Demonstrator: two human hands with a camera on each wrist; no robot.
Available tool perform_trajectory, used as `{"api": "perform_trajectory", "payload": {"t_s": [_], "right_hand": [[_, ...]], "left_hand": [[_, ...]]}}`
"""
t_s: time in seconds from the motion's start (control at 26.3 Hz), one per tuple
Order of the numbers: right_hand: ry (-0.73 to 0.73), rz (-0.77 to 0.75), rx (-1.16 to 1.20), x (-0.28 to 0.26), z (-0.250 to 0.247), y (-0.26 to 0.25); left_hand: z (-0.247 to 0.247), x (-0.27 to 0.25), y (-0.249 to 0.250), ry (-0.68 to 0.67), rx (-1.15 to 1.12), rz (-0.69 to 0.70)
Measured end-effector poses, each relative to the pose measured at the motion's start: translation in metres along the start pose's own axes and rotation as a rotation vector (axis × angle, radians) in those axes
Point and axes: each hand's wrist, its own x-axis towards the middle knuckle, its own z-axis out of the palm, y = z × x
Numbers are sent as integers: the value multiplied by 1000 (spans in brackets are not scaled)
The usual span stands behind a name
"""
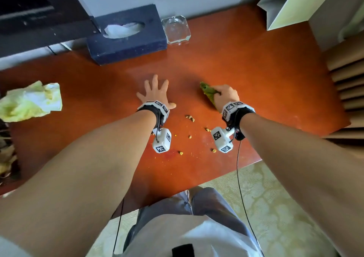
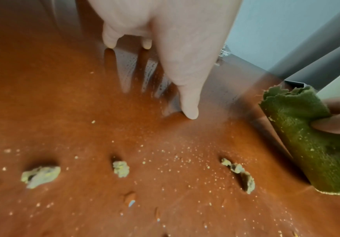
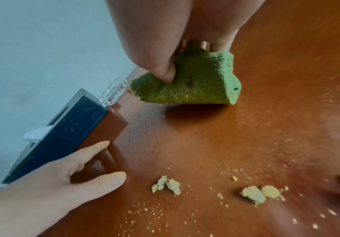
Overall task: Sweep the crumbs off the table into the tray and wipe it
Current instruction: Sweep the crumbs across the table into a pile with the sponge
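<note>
Several yellowish crumbs [image 1: 190, 118] [image 2: 120, 168] [image 3: 166, 184] lie scattered on the red-brown table [image 1: 256, 69], between my wrists and toward the near edge. My right hand [image 1: 224, 95] grips a folded green cloth [image 1: 208, 93] [image 2: 306, 144] [image 3: 195, 85], thumb pinching it, its lower edge on the table just beyond the crumbs. My left hand [image 1: 155, 91] [image 3: 73, 174] rests flat on the table with fingers spread, left of the cloth. A clear glass tray [image 1: 176, 29] [image 3: 114, 91] sits at the back by the wall.
A dark blue tissue box [image 1: 126, 34] [image 3: 63, 136] stands at the back left beside the glass tray. A crumpled yellow-green wrapper [image 1: 31, 101] lies at the table's left. A white-green box [image 1: 291, 4] stands at the back right. The table's near edge [image 1: 226, 175] runs below the crumbs.
</note>
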Motion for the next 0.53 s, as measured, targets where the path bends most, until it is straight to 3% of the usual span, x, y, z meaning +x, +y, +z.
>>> {"api": "perform_trajectory", "payload": {"t_s": [0.19, 0.38, 0.53], "right_hand": [[-154, -80, -192, 16, 29, -9], [-354, -499, -456, -5, 43, -22], [-566, -620, -671, -31, 58, -15]], "left_hand": [[1, 2, -3, -30, -19, 3], [0, 1, -5, -19, -44, 26], [-3, -3, -6, -45, -82, 23]]}}
